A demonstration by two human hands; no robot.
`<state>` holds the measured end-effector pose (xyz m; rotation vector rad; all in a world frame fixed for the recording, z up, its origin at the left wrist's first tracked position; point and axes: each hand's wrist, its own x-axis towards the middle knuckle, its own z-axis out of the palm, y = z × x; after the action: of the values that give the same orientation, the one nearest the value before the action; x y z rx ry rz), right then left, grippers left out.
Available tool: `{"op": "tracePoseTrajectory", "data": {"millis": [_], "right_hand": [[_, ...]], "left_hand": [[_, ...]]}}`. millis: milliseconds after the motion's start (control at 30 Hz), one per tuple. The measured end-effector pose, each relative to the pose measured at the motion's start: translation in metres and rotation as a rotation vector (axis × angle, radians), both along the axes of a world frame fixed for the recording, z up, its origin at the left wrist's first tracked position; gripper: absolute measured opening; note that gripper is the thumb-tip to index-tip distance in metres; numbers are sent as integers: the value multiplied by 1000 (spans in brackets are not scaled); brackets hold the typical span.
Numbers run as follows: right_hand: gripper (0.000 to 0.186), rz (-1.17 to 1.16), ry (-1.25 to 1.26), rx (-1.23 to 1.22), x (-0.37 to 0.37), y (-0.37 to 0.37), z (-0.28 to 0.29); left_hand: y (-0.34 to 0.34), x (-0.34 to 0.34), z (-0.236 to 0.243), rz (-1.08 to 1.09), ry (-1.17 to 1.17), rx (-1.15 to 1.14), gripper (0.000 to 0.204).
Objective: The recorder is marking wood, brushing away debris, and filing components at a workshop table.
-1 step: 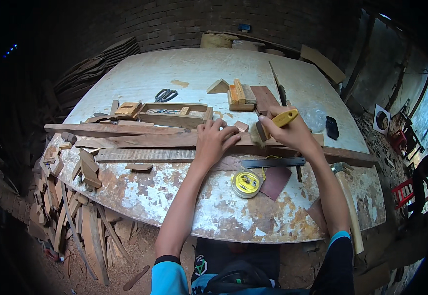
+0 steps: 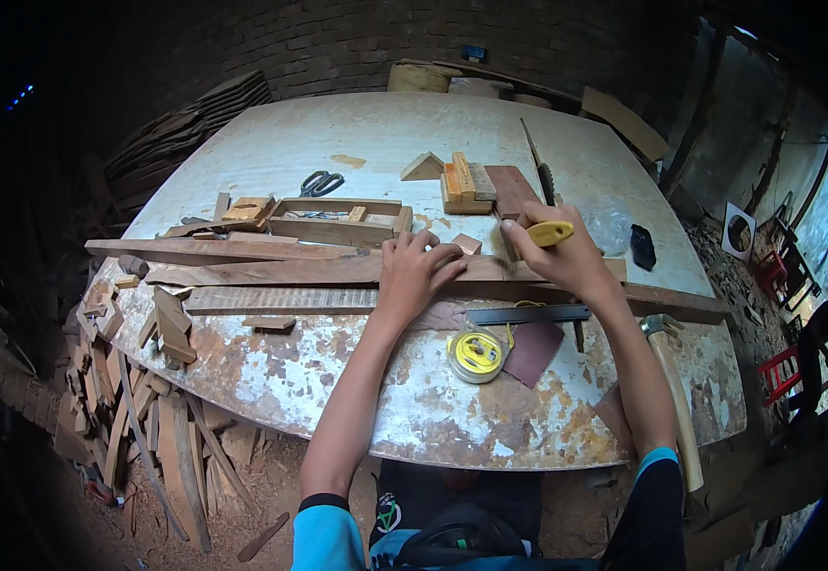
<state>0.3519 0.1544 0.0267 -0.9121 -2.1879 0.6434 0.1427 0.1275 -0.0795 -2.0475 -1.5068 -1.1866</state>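
Head view shows the left hand [image 2: 417,269] spread flat, pressing a long wooden plank [image 2: 271,273] on the bench [image 2: 357,143]. Just beside it, the right hand [image 2: 566,259] grips a yellow-handled tool [image 2: 549,233] over the same plank.

Ahead of you, a dark brick wall [image 2: 414,43] rises behind the worn white worktop [image 2: 338,143]. Below its left edge, wood offcuts [image 2: 138,428] litter the dirt floor [image 2: 271,485]. Daylight enters at right.

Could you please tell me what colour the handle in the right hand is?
Yellow; the handle in the right hand shows best in the head view.
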Motion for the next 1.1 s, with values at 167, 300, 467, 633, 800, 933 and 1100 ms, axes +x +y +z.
{"op": "tracePoseTrajectory", "data": {"millis": [167,300,467,633,800,933,1100], "right_hand": [[30,23,-114,49,-2,-2,-3],[32,-21,-244,238,-5,0,-12],[31,178,188,-604,0,-4,5],[24,-171,-55,-485,20,24,-5],[21,-728,-457,-70,77,49,9],[27,-886,-741,176,110,49,-19],[19,-596,-518,162,46,25,2]], "left_hand": [[-3,-3,0,-12,47,-23,35],[-4,-5,0,-39,51,-28,40],[-2,-9,-2,-84,121,-49,41],[-1,3,4,-75,-2,-158,44],[-6,-4,6,-57,28,-164,43],[-4,-2,10,-40,-10,-209,43],[-6,-2,9,4,4,-214,43]]}}
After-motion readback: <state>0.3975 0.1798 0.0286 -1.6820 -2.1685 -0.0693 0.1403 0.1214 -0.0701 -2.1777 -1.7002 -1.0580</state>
